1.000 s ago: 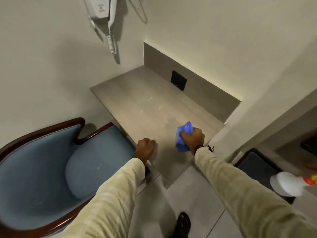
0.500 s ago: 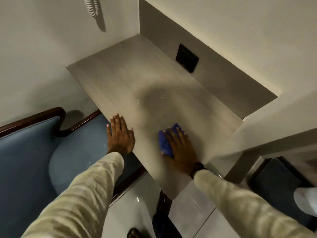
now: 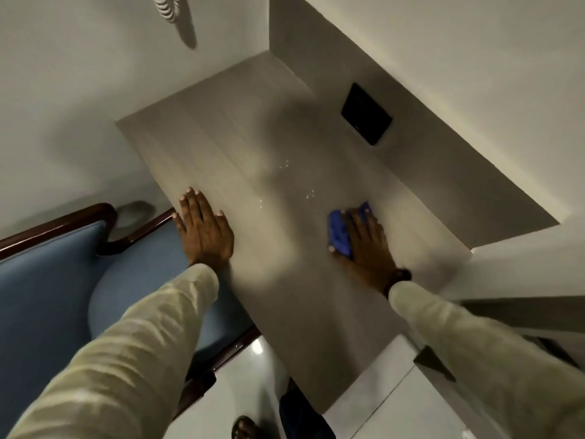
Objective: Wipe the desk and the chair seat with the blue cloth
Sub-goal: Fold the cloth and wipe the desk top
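Observation:
The pale wood desk runs from the wall corner toward me, with small wet droplets near its middle. My right hand lies flat on the blue cloth, pressing it onto the desk's right part; most of the cloth is hidden under the palm. My left hand rests flat with fingers apart on the desk's left edge, holding nothing. The blue padded chair seat with its dark wood frame sits just left of and below the desk.
A black wall socket is set in the back panel above the desk. A coiled white cord hangs on the left wall. Glossy floor tiles and my foot show below the desk's near end.
My left hand opened from a fist and now lies flat on the desk's left edge. My right hand flattened onto the cloth and slid it farther in across the desk. The view has moved closer.

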